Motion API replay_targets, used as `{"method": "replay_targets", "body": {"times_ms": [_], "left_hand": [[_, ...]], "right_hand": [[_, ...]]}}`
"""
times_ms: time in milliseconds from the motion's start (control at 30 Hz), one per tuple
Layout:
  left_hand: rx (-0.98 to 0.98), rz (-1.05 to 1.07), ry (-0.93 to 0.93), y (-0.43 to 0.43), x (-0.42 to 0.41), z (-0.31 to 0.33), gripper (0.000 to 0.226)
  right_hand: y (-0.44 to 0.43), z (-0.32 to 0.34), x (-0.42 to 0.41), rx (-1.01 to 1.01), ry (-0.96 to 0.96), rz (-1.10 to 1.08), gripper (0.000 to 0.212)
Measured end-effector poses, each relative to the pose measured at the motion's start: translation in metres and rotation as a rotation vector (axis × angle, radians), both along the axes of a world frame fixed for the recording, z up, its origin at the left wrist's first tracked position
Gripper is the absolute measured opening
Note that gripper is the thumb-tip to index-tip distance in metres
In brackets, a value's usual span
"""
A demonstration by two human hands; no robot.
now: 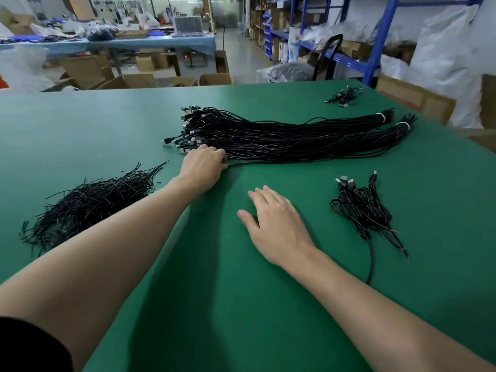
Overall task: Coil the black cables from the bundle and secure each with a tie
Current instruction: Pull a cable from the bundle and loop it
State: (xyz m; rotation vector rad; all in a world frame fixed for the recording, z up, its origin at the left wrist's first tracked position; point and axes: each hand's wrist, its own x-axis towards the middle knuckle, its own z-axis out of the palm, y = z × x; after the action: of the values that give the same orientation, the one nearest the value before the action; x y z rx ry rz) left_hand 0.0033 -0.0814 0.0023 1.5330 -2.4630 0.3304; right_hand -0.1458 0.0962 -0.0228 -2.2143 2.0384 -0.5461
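The bundle (281,138) is laid on the bench (241,304) with its long axis left-to-right, connector ends at its left. The left grip (205,165) is curled at that end, one cable (241,164) apparently pinched. The right grip (273,224) is rested flat and released, short of the bundle.

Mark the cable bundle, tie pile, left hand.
long bundle of black cables (295,140): head view, middle strands.
loose pile of black wire ties (88,208): head view, pile centre.
left hand (205,165): head view, back of hand.
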Motion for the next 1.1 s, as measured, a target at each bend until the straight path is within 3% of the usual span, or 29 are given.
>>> {"method": "replay_targets", "body": {"times_ms": [133,233,300,433,600,800,900,967,1000,1100], "left_hand": [[0.004,-0.049,0.044,0.021,0.005,0.013,0.023],[0.16,-0.023,0.367,0.045,0.005,0.022,0.014],[0.245,-0.063,0.484,0.063,0.005,0.029,0.013],[0.11,-0.117,0.374,0.09,0.015,0.039,0.022],[0.106,0.012,0.317,0.098,0.046,0.039,0.026],[0.164,0.119,0.786,0.09,0.091,0.036,0.028],[0.159,0.192,1.019,0.1,0.104,0.034,0.028],[0.189,0.194,1.107,0.114,0.103,0.032,0.024],[0.237,0.166,1.136,0.123,0.099,0.03,0.021],[0.456,0.039,1.137,0.155,0.079,0.021,0.011]], "right_hand": [[-0.009,-0.003,-0.003,0.043,-0.012,-0.009,0.063],[-0.03,-0.002,-0.006,0.074,0.009,-0.007,0.067],[-0.05,0.0,-0.006,0.065,0.026,-0.008,0.072],[-0.089,0.007,-0.011,0.0,0.126,-0.11,0.079],[-0.119,0.007,-0.025,0.179,0.091,-0.209,0.083],[-0.125,0.004,-0.027,0.223,0.064,-0.223,0.085],[-0.114,0.011,-0.024,0.103,0.073,-0.191,0.08],[-0.1,0.019,-0.012,0.041,-0.108,-0.084,0.07],[-0.09,0.024,-0.004,0.086,-0.351,-0.016,0.063],[-0.048,0.04,0.025,0.367,-1.311,0.169,0.043]]}}
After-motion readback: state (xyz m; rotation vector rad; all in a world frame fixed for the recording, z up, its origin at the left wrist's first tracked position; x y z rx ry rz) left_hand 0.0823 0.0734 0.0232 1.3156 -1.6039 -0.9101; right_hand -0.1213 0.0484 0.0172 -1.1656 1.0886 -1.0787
